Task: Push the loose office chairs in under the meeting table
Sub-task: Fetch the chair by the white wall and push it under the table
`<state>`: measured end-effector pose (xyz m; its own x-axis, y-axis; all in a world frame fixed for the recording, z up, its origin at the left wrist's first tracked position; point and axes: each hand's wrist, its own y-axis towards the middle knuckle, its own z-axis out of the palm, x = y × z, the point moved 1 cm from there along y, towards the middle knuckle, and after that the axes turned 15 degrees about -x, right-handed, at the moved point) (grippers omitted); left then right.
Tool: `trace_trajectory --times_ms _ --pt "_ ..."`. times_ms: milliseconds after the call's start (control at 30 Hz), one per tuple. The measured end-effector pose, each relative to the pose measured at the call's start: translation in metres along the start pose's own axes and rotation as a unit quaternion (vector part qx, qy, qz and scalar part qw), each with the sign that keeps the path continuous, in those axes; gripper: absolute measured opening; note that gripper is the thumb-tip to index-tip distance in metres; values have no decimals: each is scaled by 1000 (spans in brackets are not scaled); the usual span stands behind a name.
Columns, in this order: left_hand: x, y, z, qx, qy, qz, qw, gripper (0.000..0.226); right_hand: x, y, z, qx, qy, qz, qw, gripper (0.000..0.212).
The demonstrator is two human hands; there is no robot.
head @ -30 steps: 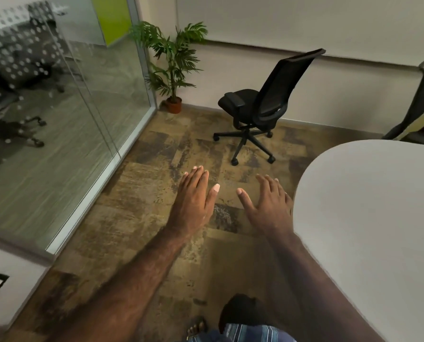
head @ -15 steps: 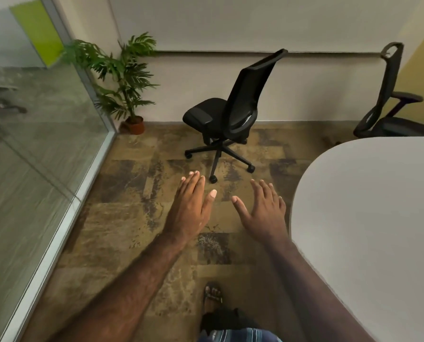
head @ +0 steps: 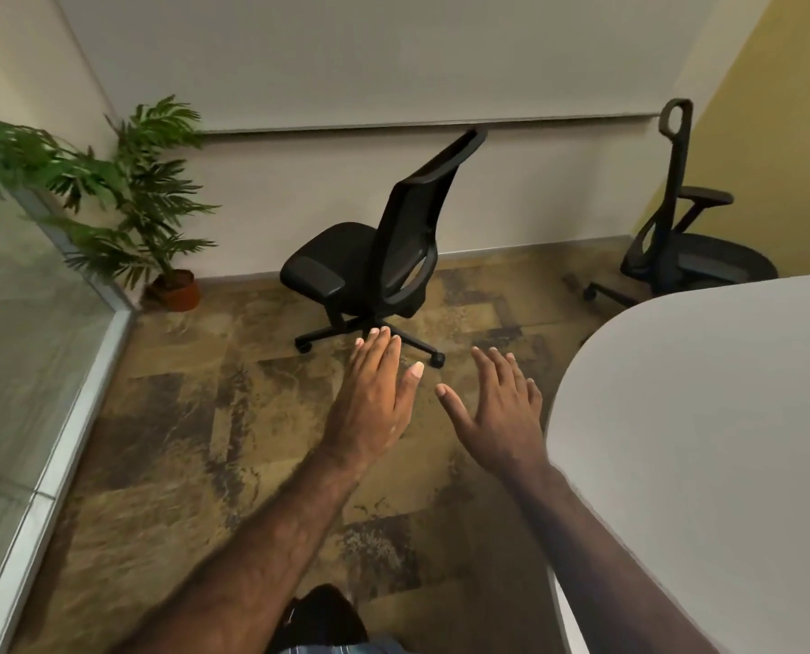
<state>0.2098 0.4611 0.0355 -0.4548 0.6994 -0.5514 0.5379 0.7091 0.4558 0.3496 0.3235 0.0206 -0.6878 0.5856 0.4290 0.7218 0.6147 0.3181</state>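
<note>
**Inspector:** Position of the chairs?

**Assistant:** The nearer black office chair (head: 384, 257) stands loose on the patterned carpet (head: 167, 436), near the far wall (head: 393, 54), its backrest turned towards the meeting table (head: 705, 441) and well apart from it. A second black chair (head: 676, 238) sits at the far end of the table, beside the yellow wall (head: 771, 125); whether its seat is already under the table edge I cannot tell, since the tabletop hides the base.

**Inspector:** The hands?

**Assistant:** Both reach forward, palms down, above the carpet. The left hand (head: 375, 403) has straight fingers held together and carries nothing. The right hand (head: 497, 413) has its fingers spread, just beside the table's rounded edge, also empty. Neither touches a chair.

**Inspector:** Surroundings?

**Assistant:** A potted plant (head: 153, 214) stands in the corner, beside a glass partition (head: 21, 323) on the left.
</note>
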Motion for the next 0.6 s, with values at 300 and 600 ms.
trace_trajectory --times_ms 300,600 --pt "22 138 97 57 -50 54 996 70 -20 132 45 -26 -41 19 999 88" --pt "25 303 184 114 -86 99 985 71 -48 267 76 -60 -62 99 991 89"
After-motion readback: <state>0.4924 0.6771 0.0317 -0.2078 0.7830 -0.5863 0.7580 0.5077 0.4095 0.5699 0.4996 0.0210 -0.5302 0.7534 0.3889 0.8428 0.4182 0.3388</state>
